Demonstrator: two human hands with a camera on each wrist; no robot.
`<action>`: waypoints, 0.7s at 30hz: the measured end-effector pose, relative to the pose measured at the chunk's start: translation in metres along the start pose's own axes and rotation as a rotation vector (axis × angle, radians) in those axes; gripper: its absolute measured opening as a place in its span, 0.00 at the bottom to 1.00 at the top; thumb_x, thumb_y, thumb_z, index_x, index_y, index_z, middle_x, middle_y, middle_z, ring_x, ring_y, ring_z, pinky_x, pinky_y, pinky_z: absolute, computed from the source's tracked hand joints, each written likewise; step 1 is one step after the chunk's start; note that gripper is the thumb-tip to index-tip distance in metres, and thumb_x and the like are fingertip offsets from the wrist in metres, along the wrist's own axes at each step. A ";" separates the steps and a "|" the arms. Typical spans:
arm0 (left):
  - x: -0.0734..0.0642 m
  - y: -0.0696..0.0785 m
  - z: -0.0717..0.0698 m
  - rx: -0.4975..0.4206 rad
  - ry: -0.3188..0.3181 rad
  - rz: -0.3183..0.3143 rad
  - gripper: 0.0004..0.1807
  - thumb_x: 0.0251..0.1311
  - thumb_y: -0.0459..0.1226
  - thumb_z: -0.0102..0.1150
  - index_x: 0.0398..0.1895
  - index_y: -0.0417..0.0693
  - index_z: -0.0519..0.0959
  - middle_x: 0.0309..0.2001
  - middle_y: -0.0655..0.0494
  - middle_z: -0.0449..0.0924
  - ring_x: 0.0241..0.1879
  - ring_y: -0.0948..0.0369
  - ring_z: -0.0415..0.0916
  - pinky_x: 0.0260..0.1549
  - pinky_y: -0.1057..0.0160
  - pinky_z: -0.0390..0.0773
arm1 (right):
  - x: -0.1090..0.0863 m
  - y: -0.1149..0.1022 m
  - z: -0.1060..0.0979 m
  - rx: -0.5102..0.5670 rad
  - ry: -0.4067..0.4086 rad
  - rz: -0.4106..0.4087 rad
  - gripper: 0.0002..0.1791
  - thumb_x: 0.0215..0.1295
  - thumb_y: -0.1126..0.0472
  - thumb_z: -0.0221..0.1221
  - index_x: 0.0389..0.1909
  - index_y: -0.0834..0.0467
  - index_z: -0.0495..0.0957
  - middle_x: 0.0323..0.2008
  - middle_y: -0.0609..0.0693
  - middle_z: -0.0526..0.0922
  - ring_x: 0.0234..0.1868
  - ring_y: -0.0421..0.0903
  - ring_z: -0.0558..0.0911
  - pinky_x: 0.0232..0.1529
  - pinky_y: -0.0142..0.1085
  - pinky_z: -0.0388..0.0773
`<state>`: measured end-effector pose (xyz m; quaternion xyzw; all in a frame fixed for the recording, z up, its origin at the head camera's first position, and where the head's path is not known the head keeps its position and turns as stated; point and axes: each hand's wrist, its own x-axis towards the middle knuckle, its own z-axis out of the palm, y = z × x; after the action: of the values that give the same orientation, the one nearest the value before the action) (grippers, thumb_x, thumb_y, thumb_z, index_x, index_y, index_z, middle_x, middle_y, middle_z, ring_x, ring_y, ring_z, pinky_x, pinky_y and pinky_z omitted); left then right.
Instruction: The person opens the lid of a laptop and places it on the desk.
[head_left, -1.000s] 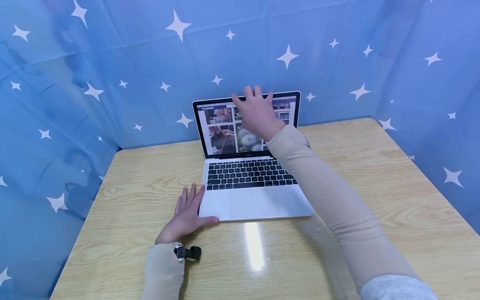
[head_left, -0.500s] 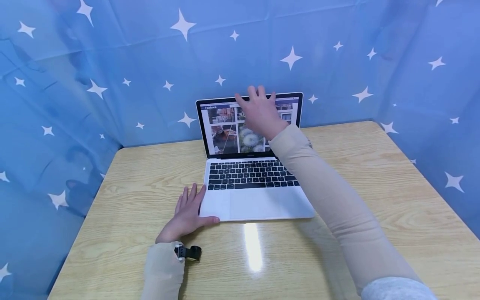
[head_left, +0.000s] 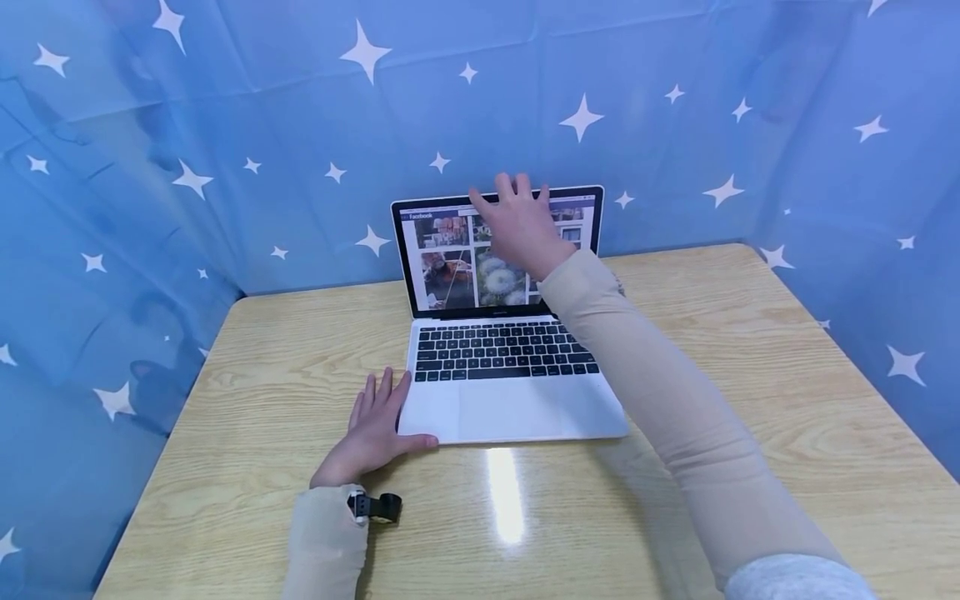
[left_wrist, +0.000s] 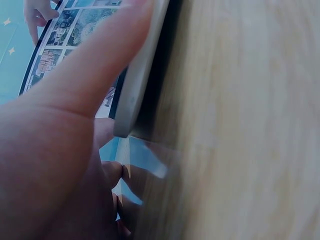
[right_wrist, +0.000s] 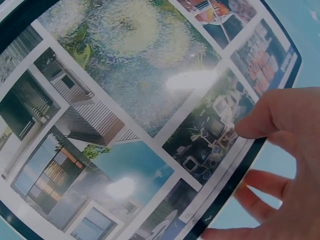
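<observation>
A silver laptop [head_left: 510, 412] stands unfolded on the table, its lit screen [head_left: 447, 275] tilted back and showing a Facebook page with photos. My right hand [head_left: 519, 229] grips the screen's top edge, thumb on the glass and fingers reaching behind the rim, as the right wrist view shows with the thumb [right_wrist: 255, 125]. At the base's front left corner, my left hand [head_left: 371, 433] lies with straight, spread fingers along the side. Its thumb [left_wrist: 105, 60] rests over the front edge. My right forearm covers part of the keyboard [head_left: 502, 346].
The wooden table [head_left: 300, 350] ends at a blue curtain [head_left: 285, 108] with white stars, close behind the laptop. A black strap [head_left: 375, 506] is on the left wrist. Light reflects off the tabletop in front of the laptop.
The head view has shifted slightly over the past second. Both hands and the laptop keep their places.
</observation>
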<state>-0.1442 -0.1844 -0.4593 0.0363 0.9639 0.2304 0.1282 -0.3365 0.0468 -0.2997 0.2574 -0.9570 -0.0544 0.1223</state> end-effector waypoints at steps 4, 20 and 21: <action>0.000 0.000 0.000 0.005 0.001 -0.004 0.64 0.30 0.72 0.54 0.70 0.57 0.40 0.70 0.47 0.28 0.66 0.47 0.19 0.60 0.45 0.28 | 0.000 0.001 0.001 -0.018 0.005 -0.010 0.39 0.60 0.55 0.53 0.69 0.44 0.43 0.59 0.63 0.54 0.57 0.64 0.56 0.51 0.65 0.56; -0.002 0.002 0.000 0.007 0.002 -0.010 0.64 0.30 0.71 0.56 0.70 0.56 0.40 0.70 0.47 0.28 0.66 0.47 0.19 0.61 0.46 0.28 | 0.010 0.003 0.005 0.009 -0.021 0.006 0.37 0.61 0.58 0.50 0.69 0.43 0.45 0.60 0.64 0.53 0.58 0.64 0.54 0.51 0.66 0.55; -0.002 0.002 -0.001 0.004 0.003 -0.011 0.64 0.30 0.71 0.56 0.70 0.56 0.40 0.70 0.47 0.28 0.66 0.47 0.19 0.61 0.46 0.28 | 0.010 0.003 0.004 0.012 -0.031 0.009 0.38 0.61 0.57 0.51 0.69 0.43 0.44 0.60 0.64 0.53 0.59 0.64 0.53 0.51 0.66 0.55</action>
<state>-0.1422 -0.1832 -0.4574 0.0308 0.9647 0.2279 0.1282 -0.3479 0.0446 -0.3012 0.2531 -0.9602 -0.0523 0.1062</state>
